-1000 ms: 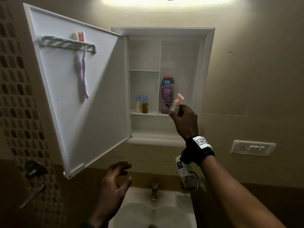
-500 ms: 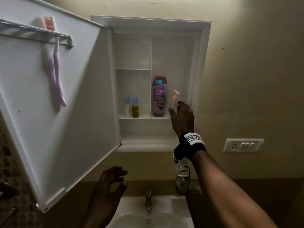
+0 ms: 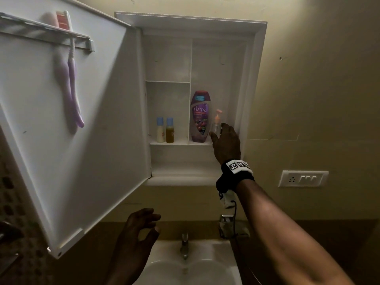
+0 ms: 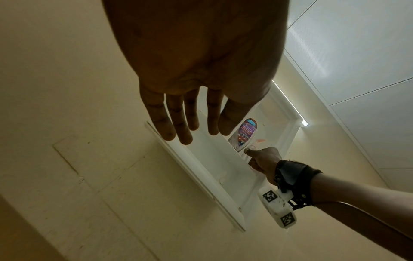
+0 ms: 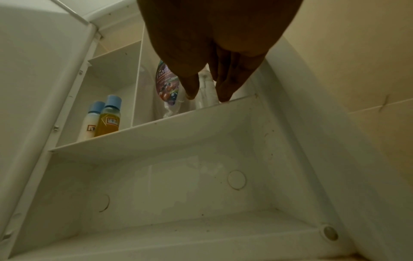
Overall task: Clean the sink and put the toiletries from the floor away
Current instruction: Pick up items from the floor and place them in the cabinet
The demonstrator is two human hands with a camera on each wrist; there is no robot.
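Up in the white plastic cabinet, right hand pinches a clear, slim pump bottle beside the glossy purple shower gel. Left hand idle, fingers loosely curled, above the sink.

Cream wall dimly lit, white switch plate mounted on it, brown band beneath, perforated brown tiles at left, pale panelled ceiling overhead.

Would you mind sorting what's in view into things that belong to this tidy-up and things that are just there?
Belongs to the job:
right hand holding the clear pump bottle
purple shower gel
two small blue-capped bottles
cabinet
sink

Just there:
left hand, idle
razors on the door rail
wall socket
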